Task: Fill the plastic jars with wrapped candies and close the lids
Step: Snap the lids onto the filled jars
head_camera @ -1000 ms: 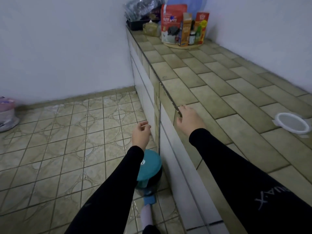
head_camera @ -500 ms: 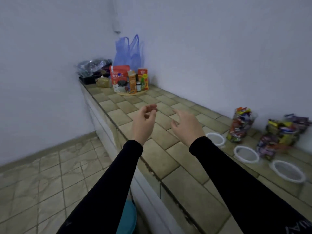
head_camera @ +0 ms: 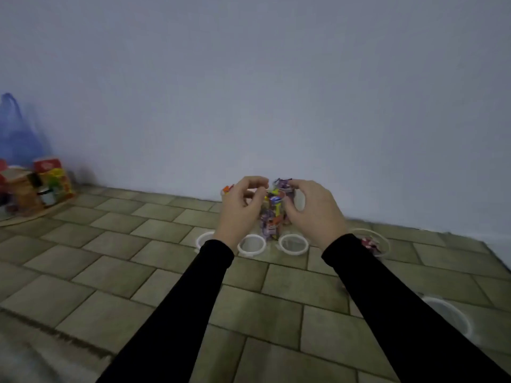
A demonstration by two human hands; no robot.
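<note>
A clear plastic jar [head_camera: 272, 218] packed with wrapped candies stands on the tiled counter near the wall. My left hand [head_camera: 240, 210] is at its left side with curled fingers; blur hides whether it touches the jar. My right hand [head_camera: 313, 211] curls round the jar's right side. More candy-filled jars [head_camera: 284, 183] stand behind, mostly hidden by my hands. Three white lids lie flat in front of the jars: one [head_camera: 204, 239], a second [head_camera: 251, 245], a third [head_camera: 293, 244]. A further jar [head_camera: 372, 243] with a few candies shows past my right wrist.
The tiled counter [head_camera: 138, 244] runs left to a wooden tray of food boxes and bottles [head_camera: 41, 189], with a blue plastic bag [head_camera: 16, 134] against the wall. Another clear container [head_camera: 448, 316] sits at the lower right by my right sleeve.
My view has swung right from the floor and counter edge to the jars. Both hands have moved forward and closed in around the front candy jar.
</note>
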